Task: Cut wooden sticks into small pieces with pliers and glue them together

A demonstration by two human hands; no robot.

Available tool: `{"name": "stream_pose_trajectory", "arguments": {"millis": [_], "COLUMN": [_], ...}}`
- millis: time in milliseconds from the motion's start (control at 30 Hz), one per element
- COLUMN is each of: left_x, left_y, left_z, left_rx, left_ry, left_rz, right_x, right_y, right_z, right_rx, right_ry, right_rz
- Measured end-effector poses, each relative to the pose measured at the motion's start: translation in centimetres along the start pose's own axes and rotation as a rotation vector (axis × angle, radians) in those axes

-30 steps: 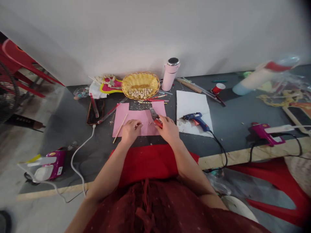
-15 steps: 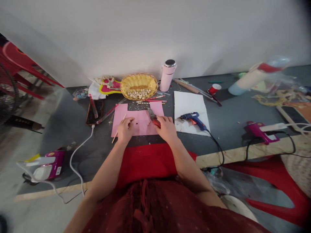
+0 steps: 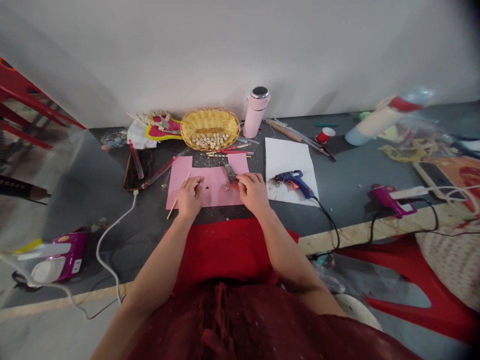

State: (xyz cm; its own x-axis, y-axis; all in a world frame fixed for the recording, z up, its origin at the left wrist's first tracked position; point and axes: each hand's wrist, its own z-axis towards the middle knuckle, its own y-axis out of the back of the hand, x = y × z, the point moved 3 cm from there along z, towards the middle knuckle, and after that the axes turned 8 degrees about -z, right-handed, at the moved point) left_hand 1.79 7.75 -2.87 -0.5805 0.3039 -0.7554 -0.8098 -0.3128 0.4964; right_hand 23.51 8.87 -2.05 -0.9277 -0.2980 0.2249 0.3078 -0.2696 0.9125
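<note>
My left hand (image 3: 190,196) rests over the left part of a pink paper sheet (image 3: 217,189), thumb and fingertips drawn together in a pinch. Whatever it holds is too small to make out. A thin wooden stick (image 3: 173,208) lies slantwise on the paper beneath that hand. At the right of the sheet, my right hand (image 3: 255,192) has its fingers curled around the red handles of a pair of pliers (image 3: 230,173), whose metal jaws point away from me. Between the hands, a small dark spot (image 3: 207,188) and a tiny pale piece (image 3: 227,188) show on the paper.
Behind the paper stand a yellow wicker basket (image 3: 210,116) of small pale pieces and a pink bottle (image 3: 256,116). Pencils (image 3: 228,152) lie before the basket. To the right, a blue glue gun (image 3: 296,181) lies on a white board (image 3: 287,150); its black cord hangs over the table edge.
The view has shifted slightly. My right hand has moved a little forward over the pliers' handles, covering more of them. The left hand keeps its pinch in nearly the same place.
</note>
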Motion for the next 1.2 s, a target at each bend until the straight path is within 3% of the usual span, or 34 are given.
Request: {"name": "stream_pose_trajectory", "arguments": {"millis": [167,400,733,867,1067,1200], "left_x": [-0.3,-0.8,-1.5,-1.9,-2.6,-2.2], "left_y": [-0.6,-0.7,-0.8,-1.8,-4.7,-5.5], "left_z": [0.2,-0.1,-0.5,0.1,1.8,2.4], "left_rx": [0.032,0.05,0.131,0.248,0.533,0.575], "left_ry": [-0.014,-0.012,-0.055,-0.117,-0.257,-0.247], "left_rz": [0.014,0.023,0.019,0.16,0.32,0.35], "right_x": [0.3,2.6,3.2,2.3,1.2,1.5], "right_y": [0.2,-0.1,-0.4,0.3,0.6,0.5], "right_z": [-0.1,-0.4,0.0,-0.2,-0.5,-0.5], "right_rx": [0.024,0.128,0.102,0.048,0.01,0.035], "right_ry": [-0.011,0.078,0.037,0.006,-0.005,0.032], "right_rz": [0.004,-0.108,-0.113,-0.047,0.035,0.059]}}
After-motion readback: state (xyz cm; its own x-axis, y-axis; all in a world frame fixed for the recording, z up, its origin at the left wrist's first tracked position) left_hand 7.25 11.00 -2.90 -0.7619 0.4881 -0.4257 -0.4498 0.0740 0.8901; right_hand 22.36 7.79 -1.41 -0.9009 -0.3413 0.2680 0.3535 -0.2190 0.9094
